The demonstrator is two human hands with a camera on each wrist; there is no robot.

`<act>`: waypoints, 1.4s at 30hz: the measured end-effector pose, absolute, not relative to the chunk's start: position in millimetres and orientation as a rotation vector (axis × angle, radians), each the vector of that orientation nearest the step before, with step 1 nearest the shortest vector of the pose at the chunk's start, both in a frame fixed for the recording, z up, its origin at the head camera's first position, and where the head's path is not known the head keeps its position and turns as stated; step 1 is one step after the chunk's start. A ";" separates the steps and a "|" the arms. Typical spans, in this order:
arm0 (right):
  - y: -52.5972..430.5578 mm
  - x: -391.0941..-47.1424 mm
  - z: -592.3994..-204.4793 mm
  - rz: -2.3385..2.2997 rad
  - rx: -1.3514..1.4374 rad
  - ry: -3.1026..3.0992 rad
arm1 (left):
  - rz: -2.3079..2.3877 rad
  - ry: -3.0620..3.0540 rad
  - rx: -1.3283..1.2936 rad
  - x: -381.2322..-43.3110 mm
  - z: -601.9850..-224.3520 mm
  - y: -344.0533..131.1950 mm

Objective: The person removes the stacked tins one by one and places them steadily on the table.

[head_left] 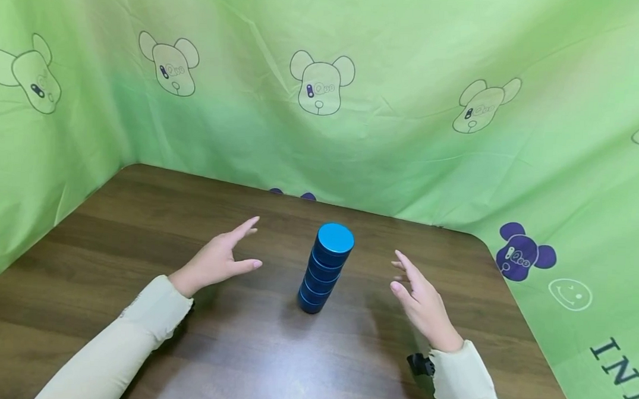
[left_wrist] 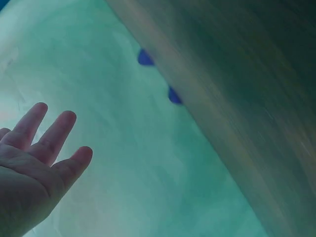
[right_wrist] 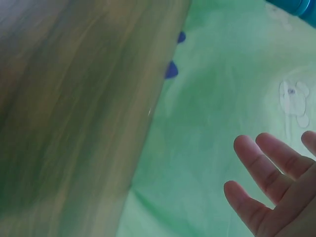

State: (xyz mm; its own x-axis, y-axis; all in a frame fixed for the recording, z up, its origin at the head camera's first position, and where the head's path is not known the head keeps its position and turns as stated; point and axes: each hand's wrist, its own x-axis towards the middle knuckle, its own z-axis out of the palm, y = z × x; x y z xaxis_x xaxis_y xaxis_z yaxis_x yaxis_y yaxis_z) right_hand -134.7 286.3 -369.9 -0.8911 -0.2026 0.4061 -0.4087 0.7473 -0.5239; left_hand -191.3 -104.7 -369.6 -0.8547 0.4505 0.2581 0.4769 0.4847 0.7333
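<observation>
A tall stack of blue round metal pieces (head_left: 324,268), like lidded tins or a sectioned cylinder, stands upright on the wooden table (head_left: 238,350). To its left, my left hand (head_left: 217,260) hovers with fingers extended and thumb apart, touching nothing. On the other side, my right hand (head_left: 424,305) is held the same way, also apart from the stack. In the left wrist view the left hand (left_wrist: 37,170) shows spread, straight fingers. The right wrist view has the right hand (right_wrist: 276,187) with loose fingers, and a bit of the blue stack (right_wrist: 296,6) at the top corner.
A green cloth (head_left: 396,161) printed with bear heads hangs around the back and sides of the table. The table's far edge runs along its bottom. A black strap piece (head_left: 420,364) sits at the right wrist, by the sleeve.
</observation>
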 end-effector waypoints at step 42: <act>198.7 -174.6 -341.5 1.422 0.795 -2.422 | -1.615 -2.489 -1.091 -199.1 -356.6 -1.2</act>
